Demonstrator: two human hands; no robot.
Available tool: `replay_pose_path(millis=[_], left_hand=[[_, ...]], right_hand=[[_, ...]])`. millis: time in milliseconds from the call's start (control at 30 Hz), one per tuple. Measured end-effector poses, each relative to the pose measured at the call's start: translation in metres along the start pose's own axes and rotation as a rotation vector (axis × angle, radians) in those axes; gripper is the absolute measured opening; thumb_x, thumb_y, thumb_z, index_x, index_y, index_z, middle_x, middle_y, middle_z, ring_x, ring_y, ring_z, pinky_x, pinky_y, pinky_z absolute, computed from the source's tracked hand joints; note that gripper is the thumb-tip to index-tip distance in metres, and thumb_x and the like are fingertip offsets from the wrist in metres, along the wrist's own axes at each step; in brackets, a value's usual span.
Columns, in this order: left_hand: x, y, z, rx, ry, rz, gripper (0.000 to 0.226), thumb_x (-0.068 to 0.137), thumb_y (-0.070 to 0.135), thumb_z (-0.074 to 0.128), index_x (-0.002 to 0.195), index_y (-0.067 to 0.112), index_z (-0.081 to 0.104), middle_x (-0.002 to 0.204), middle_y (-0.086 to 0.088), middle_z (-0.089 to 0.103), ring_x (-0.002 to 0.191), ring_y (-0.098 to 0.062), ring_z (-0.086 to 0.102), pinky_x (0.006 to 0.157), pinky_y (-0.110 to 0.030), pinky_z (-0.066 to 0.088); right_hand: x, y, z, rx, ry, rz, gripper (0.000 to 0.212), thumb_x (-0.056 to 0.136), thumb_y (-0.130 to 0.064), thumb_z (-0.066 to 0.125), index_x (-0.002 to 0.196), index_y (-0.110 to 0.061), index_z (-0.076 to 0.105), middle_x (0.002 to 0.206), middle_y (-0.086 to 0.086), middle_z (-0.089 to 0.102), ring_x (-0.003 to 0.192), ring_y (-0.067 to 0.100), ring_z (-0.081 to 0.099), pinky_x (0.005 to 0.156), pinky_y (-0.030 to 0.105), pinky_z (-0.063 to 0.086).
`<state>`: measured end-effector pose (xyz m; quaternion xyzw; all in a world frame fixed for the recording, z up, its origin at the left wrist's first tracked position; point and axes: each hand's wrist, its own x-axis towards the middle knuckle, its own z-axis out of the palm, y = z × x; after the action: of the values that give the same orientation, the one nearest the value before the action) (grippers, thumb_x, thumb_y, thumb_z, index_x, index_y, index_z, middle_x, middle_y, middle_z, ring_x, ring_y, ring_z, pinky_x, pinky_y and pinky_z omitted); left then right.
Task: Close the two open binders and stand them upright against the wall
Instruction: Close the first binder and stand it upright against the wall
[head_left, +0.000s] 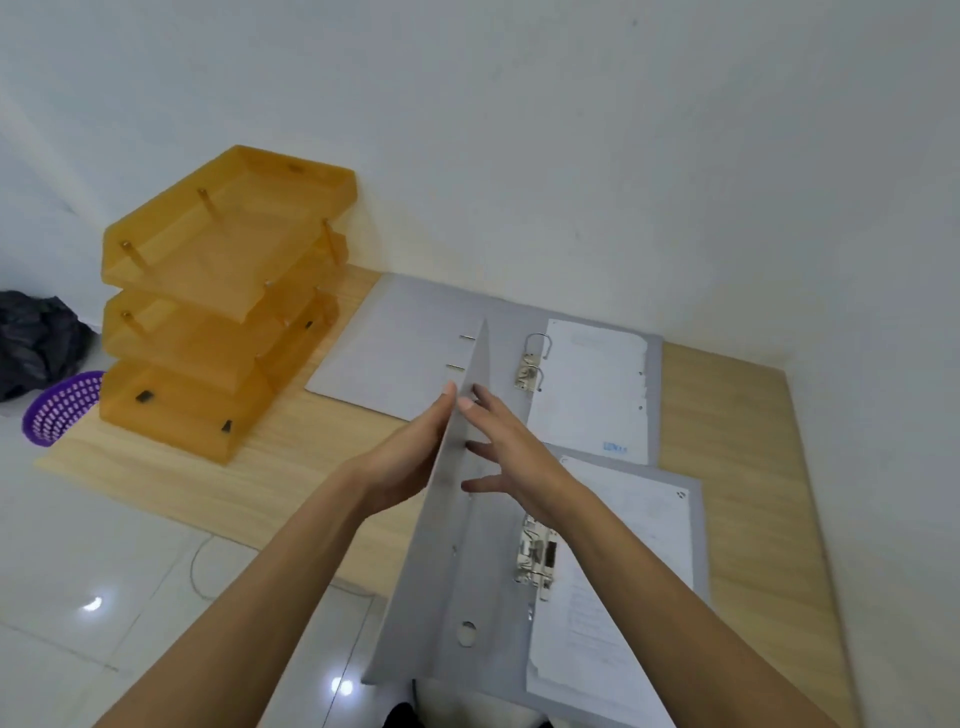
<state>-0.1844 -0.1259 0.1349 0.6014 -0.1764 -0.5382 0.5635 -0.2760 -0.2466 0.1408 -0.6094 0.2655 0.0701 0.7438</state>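
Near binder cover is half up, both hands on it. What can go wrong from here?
1. The right hand lies inside the near binder, under its raised cover; the left hand pushing it down may pinch those fingers.
2. The near binder's loose paper has a ragged edge and may crease.
3. The far binder lies open, overlapped by the near one; it may shift.

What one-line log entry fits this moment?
near binder: cover half-raised | left hand, right hand: on cover | far binder: open flat

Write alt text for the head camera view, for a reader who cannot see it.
A person's left hand and right hand raise the cover of the near grey binder between them, half closed. A second binder lies open beyond it by the wall, beside stacked orange trays.
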Motion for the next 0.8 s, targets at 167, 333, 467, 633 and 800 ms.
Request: replay_pose_path(millis=[167, 333, 467, 633, 800], left_hand=[[0.029, -0.033, 0.057, 0.234, -0.004, -0.001, 0.071, 0.088, 0.08, 0.036, 0.153, 0.057, 0.018, 0.167, 0.02, 0.016, 0.152, -0.006, 0.017, 0.123, -0.052, 0.022], [0.048, -0.091, 0.083, 0.517, 0.086, -0.122, 0.08, 0.097, 0.053, 0.052, 0.161, 0.037, 0.006, 0.17, 0.011, -0.004, 0.157, -0.016, 0.0, 0.126, -0.046, 0.009], [0.051, -0.124, 0.089, 0.605, 0.219, -0.11, 0.081, 0.096, 0.029, 0.064, 0.161, 0.016, 0.016, 0.167, -0.003, 0.014, 0.156, -0.026, 0.014, 0.123, -0.04, 0.02], [0.049, -0.149, 0.098, 0.418, 0.356, -0.206, 0.072, 0.09, 0.021, 0.074, 0.148, 0.007, 0.033, 0.147, -0.012, 0.052, 0.13, -0.03, 0.055, 0.11, -0.046, 0.044], [0.046, -0.162, 0.11, 0.413, 0.364, -0.251, 0.077, 0.092, 0.027, 0.069, 0.154, 0.01, 0.025, 0.148, -0.011, 0.05, 0.127, -0.029, 0.054, 0.106, -0.041, 0.044]], right_hand=[[-0.033, 0.018, -0.052, 0.09, 0.143, -0.042, 0.071, 0.087, -0.053, 0.065, 0.15, -0.033, 0.039, 0.145, -0.006, 0.055, 0.128, 0.026, 0.059, 0.087, 0.046, 0.061], [-0.062, 0.059, -0.126, 0.04, 0.526, -0.124, 0.031, 0.086, -0.014, 0.069, 0.117, -0.018, 0.066, 0.106, 0.002, 0.077, 0.09, 0.019, 0.075, 0.079, 0.038, 0.062], [-0.082, 0.102, -0.18, -0.046, 0.738, -0.061, 0.03, 0.085, -0.004, 0.067, 0.112, -0.017, 0.066, 0.115, 0.012, 0.074, 0.094, 0.025, 0.071, 0.086, 0.041, 0.059], [-0.099, 0.156, -0.21, -0.197, 0.751, 0.1, 0.073, 0.083, -0.004, 0.067, 0.15, -0.012, 0.038, 0.142, 0.008, 0.058, 0.11, 0.023, 0.061, 0.077, 0.021, 0.049], [-0.085, 0.168, -0.195, -0.501, 0.507, 0.129, 0.093, 0.087, -0.017, 0.069, 0.161, -0.017, 0.014, 0.17, 0.006, 0.008, 0.155, 0.023, 0.016, 0.122, 0.033, 0.022]])
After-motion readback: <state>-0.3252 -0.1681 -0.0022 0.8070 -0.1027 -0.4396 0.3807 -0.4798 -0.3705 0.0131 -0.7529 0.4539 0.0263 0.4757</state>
